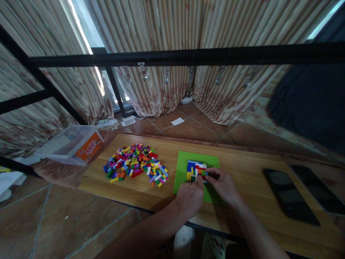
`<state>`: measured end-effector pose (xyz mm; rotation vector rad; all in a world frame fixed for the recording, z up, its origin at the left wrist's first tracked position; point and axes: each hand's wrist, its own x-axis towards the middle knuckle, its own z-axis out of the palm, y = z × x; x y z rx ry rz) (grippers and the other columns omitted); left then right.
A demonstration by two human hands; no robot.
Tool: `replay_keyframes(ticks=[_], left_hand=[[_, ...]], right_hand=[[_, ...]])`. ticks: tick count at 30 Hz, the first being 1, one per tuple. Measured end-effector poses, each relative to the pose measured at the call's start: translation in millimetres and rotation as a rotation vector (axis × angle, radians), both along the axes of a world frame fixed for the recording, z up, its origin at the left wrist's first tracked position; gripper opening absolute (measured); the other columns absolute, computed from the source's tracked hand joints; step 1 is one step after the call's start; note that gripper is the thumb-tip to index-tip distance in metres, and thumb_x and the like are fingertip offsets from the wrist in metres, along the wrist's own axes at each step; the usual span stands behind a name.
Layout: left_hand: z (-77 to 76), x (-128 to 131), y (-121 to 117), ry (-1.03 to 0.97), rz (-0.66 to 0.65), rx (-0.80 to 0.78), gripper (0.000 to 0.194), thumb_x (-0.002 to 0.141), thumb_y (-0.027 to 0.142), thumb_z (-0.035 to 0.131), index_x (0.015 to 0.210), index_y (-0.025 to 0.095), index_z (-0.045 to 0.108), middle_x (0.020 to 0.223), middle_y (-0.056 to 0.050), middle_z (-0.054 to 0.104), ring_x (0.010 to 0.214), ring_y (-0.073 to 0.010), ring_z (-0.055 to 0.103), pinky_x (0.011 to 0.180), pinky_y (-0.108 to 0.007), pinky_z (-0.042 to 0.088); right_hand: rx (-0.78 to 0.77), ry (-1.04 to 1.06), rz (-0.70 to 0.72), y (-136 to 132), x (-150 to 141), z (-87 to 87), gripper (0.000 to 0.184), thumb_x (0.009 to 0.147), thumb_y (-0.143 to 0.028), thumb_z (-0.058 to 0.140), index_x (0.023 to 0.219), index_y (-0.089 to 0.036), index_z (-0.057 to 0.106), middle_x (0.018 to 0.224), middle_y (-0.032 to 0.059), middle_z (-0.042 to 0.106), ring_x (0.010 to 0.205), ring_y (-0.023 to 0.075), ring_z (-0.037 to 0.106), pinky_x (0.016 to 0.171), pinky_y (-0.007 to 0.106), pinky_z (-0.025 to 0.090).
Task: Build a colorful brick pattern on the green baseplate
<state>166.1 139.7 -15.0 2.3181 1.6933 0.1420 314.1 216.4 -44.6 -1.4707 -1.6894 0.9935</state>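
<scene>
**Close brickwork on a green board [183, 158]**

A block of joined bricks [192, 166] is set on the board, right of the loose brick pile [134, 162] on the tabletop [242, 162]. Its near side is reached by the left hand [191, 194], its right side by the right hand [222, 181]; the hands are held close together. Whether a brick is pinched by either cannot be told. A firm fit would probably be gained if each brick were lined up first, then pressed straight down while its neighbours were steadied. The block's near right part is covered by the hands, single studs are too small to be made out, and the contents of the clear tub [90, 148] are unclear.
</scene>
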Motion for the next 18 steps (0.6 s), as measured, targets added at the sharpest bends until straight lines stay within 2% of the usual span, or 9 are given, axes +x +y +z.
replay_keyframes(ticks=[7,10,14,18], left_hand=[[-4.2,14,2,0.122,-0.079,0.173,0.042,0.089,0.002,0.036,0.129,-0.005,0.046,0.08,-0.02,0.069,0.073,-0.0266,0.071,0.058,-0.033,0.055],[-1.6,12,1,0.126,-0.076,0.161,0.044,0.087,0.0,0.036,0.13,-0.003,0.044,0.082,-0.02,0.069,0.072,-0.0264,0.071,0.056,-0.032,0.055],[6.3,-4,-8,0.061,-0.025,0.054,0.054,0.087,0.005,0.041,0.14,0.005,0.032,0.085,-0.015,0.071,0.074,-0.0251,0.07,0.059,-0.032,0.054],[8.7,-35,-30,-0.006,0.087,0.006,0.062,0.086,0.013,0.044,0.146,0.01,0.025,0.093,-0.014,0.071,0.08,-0.0244,0.07,0.067,-0.031,0.053]], right_hand=[[-0.009,0.011,-0.004,0,-2,1.9,0.025,0.066,-0.03,0.061,0.087,-0.021,0.07,0.089,0.006,0.074,0.085,0.0233,0.068,0.085,0.04,0.052],[-0.021,0.034,0.015,0,-2,2.2,0.026,0.066,-0.032,0.063,0.088,-0.02,0.07,0.091,0.0068,0.074,0.087,0.0242,0.068,0.086,0.04,0.052],[-0.02,0.081,0.039,-2,1,-0.3,0.03,0.07,-0.036,0.064,0.095,-0.02,0.07,0.097,0.0071,0.074,0.091,0.0239,0.068,0.088,0.04,0.052],[-0.014,0.062,-0.009,-3,9,-3.7,0.035,0.075,-0.042,0.061,0.099,-0.019,0.07,0.102,0.0085,0.073,0.095,0.0248,0.067,0.09,0.041,0.05]])
